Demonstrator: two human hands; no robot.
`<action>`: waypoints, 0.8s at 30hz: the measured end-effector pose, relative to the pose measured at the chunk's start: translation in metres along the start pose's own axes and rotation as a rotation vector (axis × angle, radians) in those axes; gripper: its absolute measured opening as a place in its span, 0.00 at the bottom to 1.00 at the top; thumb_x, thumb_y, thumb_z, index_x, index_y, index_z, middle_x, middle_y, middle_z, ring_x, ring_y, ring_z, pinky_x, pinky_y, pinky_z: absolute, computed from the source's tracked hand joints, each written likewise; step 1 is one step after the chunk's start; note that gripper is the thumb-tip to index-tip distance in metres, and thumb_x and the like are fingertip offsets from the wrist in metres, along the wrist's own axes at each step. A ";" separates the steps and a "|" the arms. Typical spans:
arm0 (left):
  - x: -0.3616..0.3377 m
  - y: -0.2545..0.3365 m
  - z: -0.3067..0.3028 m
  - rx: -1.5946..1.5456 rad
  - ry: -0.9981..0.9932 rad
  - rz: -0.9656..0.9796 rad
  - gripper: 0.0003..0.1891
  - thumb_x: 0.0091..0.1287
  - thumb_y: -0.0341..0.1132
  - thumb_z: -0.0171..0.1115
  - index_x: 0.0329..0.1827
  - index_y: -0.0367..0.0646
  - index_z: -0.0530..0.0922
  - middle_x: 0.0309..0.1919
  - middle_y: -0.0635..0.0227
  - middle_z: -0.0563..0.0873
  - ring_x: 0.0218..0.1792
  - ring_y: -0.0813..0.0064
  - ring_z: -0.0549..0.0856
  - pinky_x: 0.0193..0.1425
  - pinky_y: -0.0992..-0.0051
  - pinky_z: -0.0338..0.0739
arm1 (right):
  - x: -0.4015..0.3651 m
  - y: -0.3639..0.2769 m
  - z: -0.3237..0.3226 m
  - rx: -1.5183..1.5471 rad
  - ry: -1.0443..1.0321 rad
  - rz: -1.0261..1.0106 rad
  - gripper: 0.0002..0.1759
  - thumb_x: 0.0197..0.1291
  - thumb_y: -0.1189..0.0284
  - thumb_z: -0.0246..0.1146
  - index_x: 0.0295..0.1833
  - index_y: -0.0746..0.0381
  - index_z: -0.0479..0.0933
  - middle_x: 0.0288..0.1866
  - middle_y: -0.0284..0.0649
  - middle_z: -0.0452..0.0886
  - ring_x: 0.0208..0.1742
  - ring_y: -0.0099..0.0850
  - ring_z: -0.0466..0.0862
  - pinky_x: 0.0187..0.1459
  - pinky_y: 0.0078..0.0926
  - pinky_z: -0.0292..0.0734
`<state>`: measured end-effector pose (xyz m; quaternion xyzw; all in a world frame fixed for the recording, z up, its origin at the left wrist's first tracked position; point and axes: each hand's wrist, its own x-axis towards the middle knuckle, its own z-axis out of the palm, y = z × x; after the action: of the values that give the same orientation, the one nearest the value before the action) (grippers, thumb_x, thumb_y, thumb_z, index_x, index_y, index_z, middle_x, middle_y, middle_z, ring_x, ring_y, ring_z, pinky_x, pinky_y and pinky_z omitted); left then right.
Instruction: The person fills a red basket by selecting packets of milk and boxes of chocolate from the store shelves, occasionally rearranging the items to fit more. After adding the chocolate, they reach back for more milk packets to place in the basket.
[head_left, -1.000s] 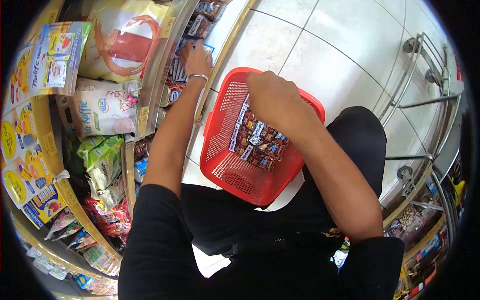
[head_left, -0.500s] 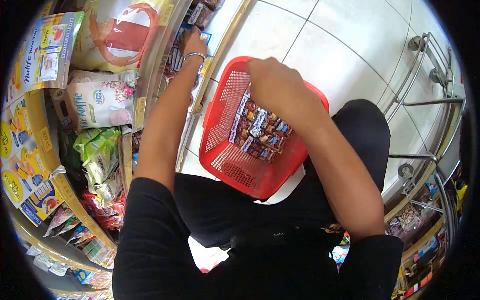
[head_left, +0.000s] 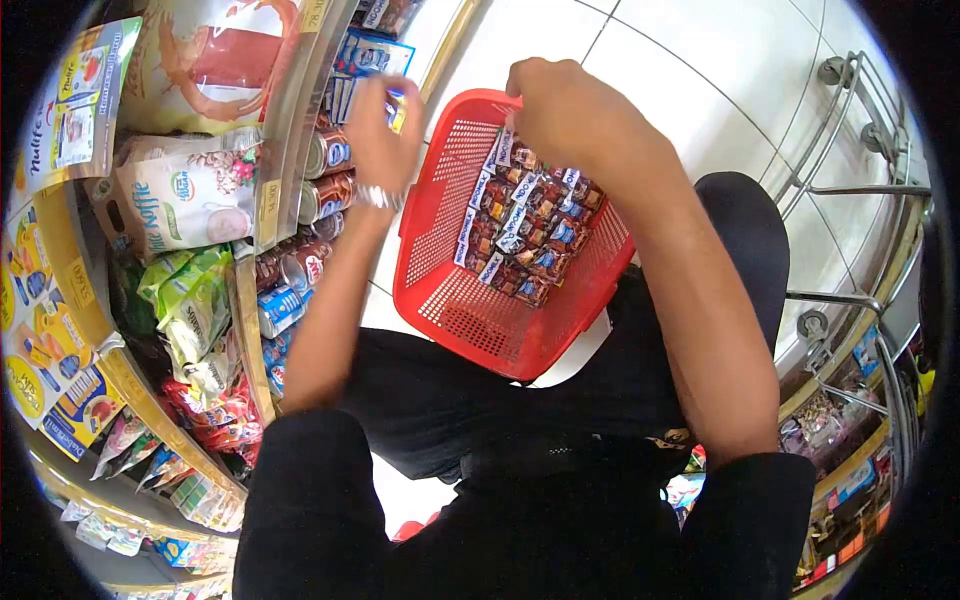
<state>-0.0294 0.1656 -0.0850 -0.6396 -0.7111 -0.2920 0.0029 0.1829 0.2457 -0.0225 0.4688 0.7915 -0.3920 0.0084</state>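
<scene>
Red mesh basket [head_left: 440, 270], tilted; brown-and-blue sachets [head_left: 520, 225] lie in packed rows along its right side; one blurred packet [head_left: 397, 105] raised just left of its rim.

The person wears a black short-sleeved top [head_left: 520, 530], black trousers [head_left: 735, 250] and a silver bracelet [head_left: 378, 197].

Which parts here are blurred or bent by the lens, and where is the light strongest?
Head view: the fisheye lens curves the yellow shelf edge and blackens the corners; the left hand is smeared by motion; the right hand and red plastic mesh basket look sharp; the white tiled floor is brightest.
</scene>
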 end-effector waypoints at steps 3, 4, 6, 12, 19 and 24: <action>-0.094 0.036 0.018 -0.271 -0.224 -0.193 0.09 0.63 0.30 0.68 0.43 0.38 0.79 0.30 0.64 0.83 0.29 0.70 0.82 0.37 0.70 0.78 | 0.010 0.006 -0.005 -0.005 0.011 0.023 0.17 0.61 0.68 0.64 0.54 0.64 0.80 0.47 0.54 0.85 0.52 0.48 0.85 0.55 0.42 0.79; -0.119 0.038 0.035 -0.324 -0.351 -0.279 0.14 0.62 0.31 0.69 0.49 0.38 0.77 0.34 0.61 0.83 0.32 0.68 0.82 0.40 0.68 0.78 | 0.014 0.008 -0.006 -0.022 0.007 0.034 0.17 0.62 0.68 0.64 0.54 0.63 0.80 0.47 0.54 0.85 0.52 0.48 0.85 0.55 0.41 0.78; -0.155 0.027 0.070 -0.291 -0.464 -0.442 0.18 0.60 0.30 0.69 0.51 0.37 0.74 0.44 0.51 0.79 0.46 0.54 0.82 0.52 0.60 0.77 | 0.018 0.012 -0.002 0.024 0.008 -0.080 0.14 0.59 0.75 0.56 0.47 0.69 0.81 0.46 0.60 0.84 0.49 0.54 0.86 0.51 0.46 0.82; -0.153 0.012 0.171 0.096 -0.221 -0.556 0.29 0.64 0.40 0.67 0.62 0.33 0.69 0.51 0.47 0.76 0.55 0.48 0.75 0.61 0.56 0.70 | 0.013 0.006 0.004 0.058 0.003 -0.005 0.15 0.60 0.70 0.63 0.50 0.65 0.81 0.45 0.58 0.84 0.50 0.52 0.85 0.53 0.42 0.78; -0.144 0.007 0.188 -0.050 -0.139 -0.365 0.24 0.61 0.31 0.67 0.59 0.33 0.71 0.47 0.49 0.73 0.51 0.48 0.75 0.58 0.56 0.71 | -0.007 0.001 -0.008 0.035 -0.019 0.024 0.16 0.62 0.67 0.62 0.51 0.65 0.80 0.45 0.56 0.85 0.49 0.51 0.85 0.51 0.45 0.79; -0.111 0.055 0.075 -0.348 -0.306 -0.441 0.09 0.62 0.28 0.65 0.44 0.37 0.76 0.31 0.55 0.83 0.33 0.53 0.85 0.41 0.61 0.79 | -0.015 0.004 -0.014 0.076 -0.003 0.003 0.16 0.63 0.65 0.63 0.51 0.65 0.79 0.44 0.55 0.85 0.47 0.52 0.85 0.49 0.45 0.80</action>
<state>0.0684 0.0970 -0.1666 -0.4976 -0.7642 -0.3031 -0.2768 0.1990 0.2448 -0.0095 0.4696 0.7752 -0.4223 -0.0077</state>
